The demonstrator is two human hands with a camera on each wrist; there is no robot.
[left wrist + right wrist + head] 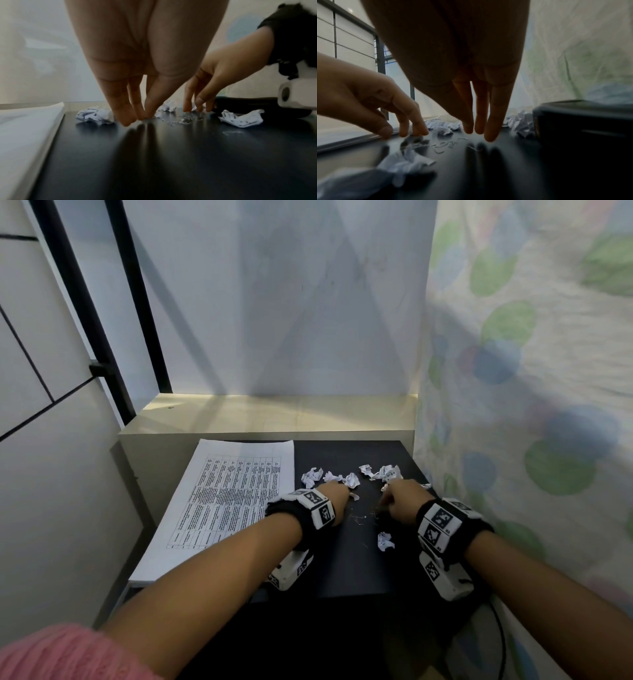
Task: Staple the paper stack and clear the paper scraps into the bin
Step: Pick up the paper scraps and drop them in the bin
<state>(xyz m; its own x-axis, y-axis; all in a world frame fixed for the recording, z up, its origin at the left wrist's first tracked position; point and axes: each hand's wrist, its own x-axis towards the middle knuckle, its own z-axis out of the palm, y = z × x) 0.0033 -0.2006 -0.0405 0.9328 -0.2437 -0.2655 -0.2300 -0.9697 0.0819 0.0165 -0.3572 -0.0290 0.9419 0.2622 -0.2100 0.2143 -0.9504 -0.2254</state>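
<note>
A printed paper stack [219,501] lies on the left half of the black table [346,570]. Crumpled paper scraps lie in a row beyond my hands [311,475] [387,472], and one more [385,541] sits nearer me. Loose staples [359,517] are scattered between the hands. My left hand [137,117] points down with its fingertips touching the table beside a scrap [94,115]. My right hand [479,133] holds straight fingers just over the table near the staples [447,145]. Neither hand holds anything I can make out. No bin is in view.
A black boxy object [582,128] stands on the table just right of my right hand. A beige ledge [274,419] runs behind the table. A patterned cloth [531,405] hangs along the right side and a white wall [51,474] closes the left.
</note>
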